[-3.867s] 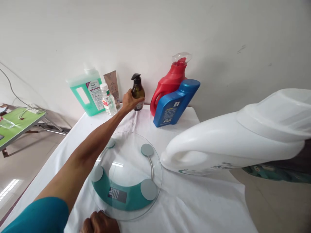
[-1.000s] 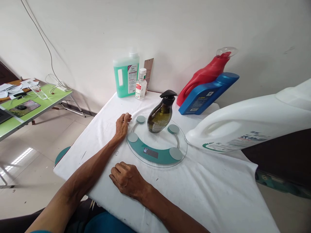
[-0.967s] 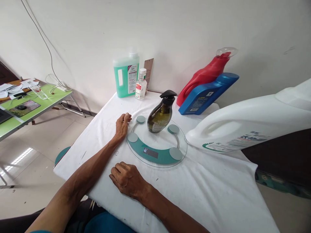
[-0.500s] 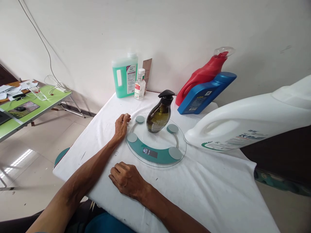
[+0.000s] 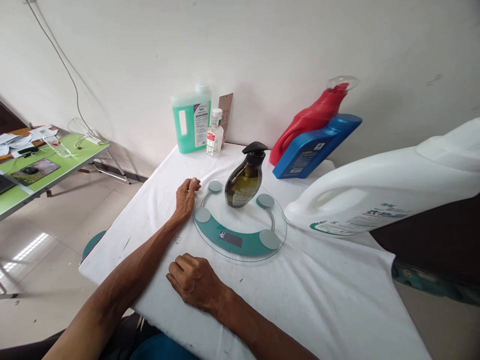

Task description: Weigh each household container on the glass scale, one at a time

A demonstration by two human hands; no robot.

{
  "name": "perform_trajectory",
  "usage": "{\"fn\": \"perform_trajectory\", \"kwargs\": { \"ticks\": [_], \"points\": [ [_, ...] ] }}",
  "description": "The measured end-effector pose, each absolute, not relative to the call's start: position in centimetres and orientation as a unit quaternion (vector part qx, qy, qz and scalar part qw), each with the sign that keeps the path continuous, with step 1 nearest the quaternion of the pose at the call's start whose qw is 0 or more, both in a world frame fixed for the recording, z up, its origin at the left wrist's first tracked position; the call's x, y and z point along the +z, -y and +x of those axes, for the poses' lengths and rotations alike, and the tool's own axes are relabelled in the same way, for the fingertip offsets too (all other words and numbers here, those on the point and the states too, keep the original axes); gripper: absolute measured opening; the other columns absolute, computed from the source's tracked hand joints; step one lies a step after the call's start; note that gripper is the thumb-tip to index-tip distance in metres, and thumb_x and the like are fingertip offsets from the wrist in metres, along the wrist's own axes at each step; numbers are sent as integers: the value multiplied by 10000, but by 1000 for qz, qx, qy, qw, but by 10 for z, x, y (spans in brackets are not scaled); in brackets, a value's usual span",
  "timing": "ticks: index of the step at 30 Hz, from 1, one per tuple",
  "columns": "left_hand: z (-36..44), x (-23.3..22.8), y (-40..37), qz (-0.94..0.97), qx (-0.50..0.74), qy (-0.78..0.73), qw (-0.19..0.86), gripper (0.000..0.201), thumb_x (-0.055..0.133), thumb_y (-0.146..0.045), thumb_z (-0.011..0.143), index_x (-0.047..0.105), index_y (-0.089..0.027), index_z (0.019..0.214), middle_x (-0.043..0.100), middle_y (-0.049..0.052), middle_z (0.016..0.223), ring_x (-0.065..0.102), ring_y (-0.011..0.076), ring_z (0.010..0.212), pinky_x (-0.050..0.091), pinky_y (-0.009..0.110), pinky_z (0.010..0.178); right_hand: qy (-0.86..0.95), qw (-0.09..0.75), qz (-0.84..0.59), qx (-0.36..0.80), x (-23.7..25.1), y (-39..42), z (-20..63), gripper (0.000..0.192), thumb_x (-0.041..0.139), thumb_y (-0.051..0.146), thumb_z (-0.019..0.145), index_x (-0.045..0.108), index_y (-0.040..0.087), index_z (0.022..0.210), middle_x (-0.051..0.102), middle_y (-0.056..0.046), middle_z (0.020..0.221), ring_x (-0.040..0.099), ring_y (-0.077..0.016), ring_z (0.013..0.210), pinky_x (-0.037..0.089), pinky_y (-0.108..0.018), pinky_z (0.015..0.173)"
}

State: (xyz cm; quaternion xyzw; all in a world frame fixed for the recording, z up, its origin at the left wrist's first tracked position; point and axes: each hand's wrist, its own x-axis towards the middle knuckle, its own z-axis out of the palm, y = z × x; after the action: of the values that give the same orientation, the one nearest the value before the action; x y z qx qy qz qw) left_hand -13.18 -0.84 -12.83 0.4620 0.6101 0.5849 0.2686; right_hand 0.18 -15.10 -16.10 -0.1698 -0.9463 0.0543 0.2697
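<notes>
A round glass bathroom scale [image 5: 213, 237] with a green band lies on the white cloth. On it stands a dark olive pump bottle [image 5: 243, 185] with a black pump head. My left hand [image 5: 186, 196] rests on the cloth at the scale's left edge, fingers curled in and nothing visible in them. Nearer to me, my right hand [image 5: 195, 280] lies as a loose fist on the cloth, in front of the scale and apart from it. The scale's small display [image 5: 230, 239] shows a faint lit mark at its left end.
Along the wall stand a green liquid jug [image 5: 183, 142], a small clear bottle [image 5: 214, 135] and a brown packet [image 5: 226, 110]. Red [image 5: 311, 117] and blue [image 5: 311, 155] bottles are at right, beside a big white detergent bottle [image 5: 360, 195]. A green table [image 5: 80, 150] is at far left.
Both hands and the pump bottle keep their places. Fewer lit marks show on the scale's display. The whole view has shifted very slightly.
</notes>
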Motion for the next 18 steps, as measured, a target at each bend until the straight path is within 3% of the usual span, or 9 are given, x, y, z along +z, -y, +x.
{"fn": "perform_trajectory", "kwargs": {
  "ticks": [18],
  "points": [
    [-132, -129, 8, 474, 574, -616, 256, 508, 464, -636, 970, 693, -183, 945, 761, 110, 945, 716, 235, 922, 533, 327, 731, 952, 248, -163, 71, -163, 151, 2, 220, 541, 186, 987, 509, 213, 770, 567, -6, 715, 479, -149, 636, 225, -300, 494]
  ]
}}
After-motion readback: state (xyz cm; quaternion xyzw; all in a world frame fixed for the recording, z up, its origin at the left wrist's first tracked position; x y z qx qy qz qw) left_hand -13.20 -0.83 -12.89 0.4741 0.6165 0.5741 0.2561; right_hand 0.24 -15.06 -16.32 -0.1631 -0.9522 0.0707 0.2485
